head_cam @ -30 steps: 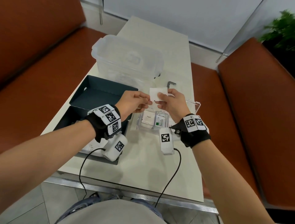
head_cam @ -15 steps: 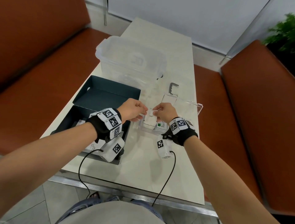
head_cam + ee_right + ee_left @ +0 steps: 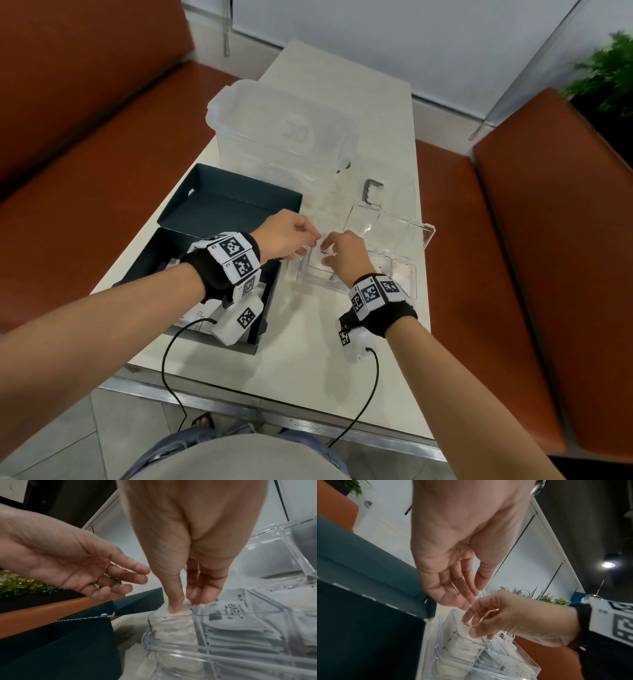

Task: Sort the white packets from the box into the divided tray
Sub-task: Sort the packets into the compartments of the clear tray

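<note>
— Over the pale table [image 3: 301, 346], from the head view, where does the right hand [image 3: 346, 255] sit?
— Above the near-left compartment of the clear plastic divided tray [image 3: 407, 291], thumb and fingers pinching a white paper packet [image 3: 317, 265]. Just left of that pinch is the left hand [image 3: 286, 236], and further left the dark teal cardboard box [image 3: 219, 219] with its lid folded back. Beyond the pinch stands a lidded translucent plastic tub [image 3: 281, 133].
— And from the left wrist?
— The left hand [image 3: 453, 563] has its fingers loosely spread, holding nothing, its tips just above the right hand [image 3: 513, 619]. That one nips the packet [image 3: 462, 630] at its top edge, the packet's lower part already inside the tray [image 3: 518, 655].
— The right wrist view?
— The right hand [image 3: 188, 561] presses thumb against fingertips on the packet [image 3: 173, 626], which stands upright in the tray's [image 3: 240, 654] corner cell. Right of the pinch, the neighbouring cell holds a stack of printed packets [image 3: 229, 622]. Left of it, the open left hand [image 3: 68, 555] hovers over the box [image 3: 68, 642].
</note>
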Demonstrator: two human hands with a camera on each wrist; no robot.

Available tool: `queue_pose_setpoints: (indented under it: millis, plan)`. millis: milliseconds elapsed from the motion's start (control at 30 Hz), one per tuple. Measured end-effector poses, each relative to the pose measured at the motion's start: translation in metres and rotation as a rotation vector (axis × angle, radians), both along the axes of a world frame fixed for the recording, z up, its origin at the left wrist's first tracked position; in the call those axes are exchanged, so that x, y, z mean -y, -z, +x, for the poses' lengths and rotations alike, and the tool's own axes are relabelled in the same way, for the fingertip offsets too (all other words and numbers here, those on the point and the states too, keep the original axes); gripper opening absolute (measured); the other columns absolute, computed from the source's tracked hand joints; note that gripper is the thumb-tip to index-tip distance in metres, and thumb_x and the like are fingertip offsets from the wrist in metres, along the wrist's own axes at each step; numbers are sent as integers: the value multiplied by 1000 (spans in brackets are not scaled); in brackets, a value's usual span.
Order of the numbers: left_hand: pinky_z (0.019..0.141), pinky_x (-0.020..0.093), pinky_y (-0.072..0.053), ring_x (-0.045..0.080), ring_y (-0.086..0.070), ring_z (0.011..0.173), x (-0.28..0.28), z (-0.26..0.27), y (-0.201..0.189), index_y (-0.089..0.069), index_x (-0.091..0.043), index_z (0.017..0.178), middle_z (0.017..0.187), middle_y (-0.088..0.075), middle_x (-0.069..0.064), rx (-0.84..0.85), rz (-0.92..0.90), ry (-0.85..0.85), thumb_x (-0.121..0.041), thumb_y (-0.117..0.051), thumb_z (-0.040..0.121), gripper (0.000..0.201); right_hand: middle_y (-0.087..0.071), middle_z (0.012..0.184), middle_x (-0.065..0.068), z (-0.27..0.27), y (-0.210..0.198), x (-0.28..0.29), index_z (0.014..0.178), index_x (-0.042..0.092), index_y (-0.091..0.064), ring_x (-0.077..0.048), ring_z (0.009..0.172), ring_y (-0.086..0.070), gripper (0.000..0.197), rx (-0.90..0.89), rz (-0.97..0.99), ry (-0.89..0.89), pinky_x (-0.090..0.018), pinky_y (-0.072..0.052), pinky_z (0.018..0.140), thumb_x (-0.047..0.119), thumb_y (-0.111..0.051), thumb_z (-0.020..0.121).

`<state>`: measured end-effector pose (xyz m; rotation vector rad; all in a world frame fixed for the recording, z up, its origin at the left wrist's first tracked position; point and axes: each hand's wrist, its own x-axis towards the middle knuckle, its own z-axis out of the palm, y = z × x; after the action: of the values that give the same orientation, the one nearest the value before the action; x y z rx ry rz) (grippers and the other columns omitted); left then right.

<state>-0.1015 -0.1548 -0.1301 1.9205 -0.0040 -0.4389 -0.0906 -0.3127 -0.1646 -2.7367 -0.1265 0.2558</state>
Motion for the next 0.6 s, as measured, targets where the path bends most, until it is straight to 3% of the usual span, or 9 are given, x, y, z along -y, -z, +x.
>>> queue_pose_setpoints:
  millis: [200,333,500,600]
  plan:
    - [64,23,-52,13,-66,82,-1,0,-6,-68,-16,99,100,-71,1,20,-11,12,-16,-56,95,12,-53,114,-15,-3,-3,-1,110,9,-64,-30,104,-55,24,-6,-20,-20,-26,-40,81,9,-66,86]
    - [69,24,-53,12,-65,81,-8,1,-14,-66,-16,106,101,-70,0,31,-18,15,-16,-57,95,15,-55,113,-14,-5,-21,-7,114,11,-62,-27,102,-57,25,71,53,19,-36,-47,88,22,-61,91]
    - [66,20,-51,10,-67,87,-48,-4,-21,-65,-21,106,98,-70,-6,78,17,-8,-21,-57,95,13,-65,105,-9,-9,-49,-37,110,11,-66,-16,91,-57,21,77,140,-137,-14,-33,73,16,-59,91]
    - [65,21,-50,9,-67,85,-86,-13,-15,-66,-22,105,96,-69,-7,95,77,-68,-20,-58,95,13,-68,101,-10,-17,-57,-68,109,10,-67,-16,86,-56,20,-15,155,-300,-10,-34,66,14,-60,91]
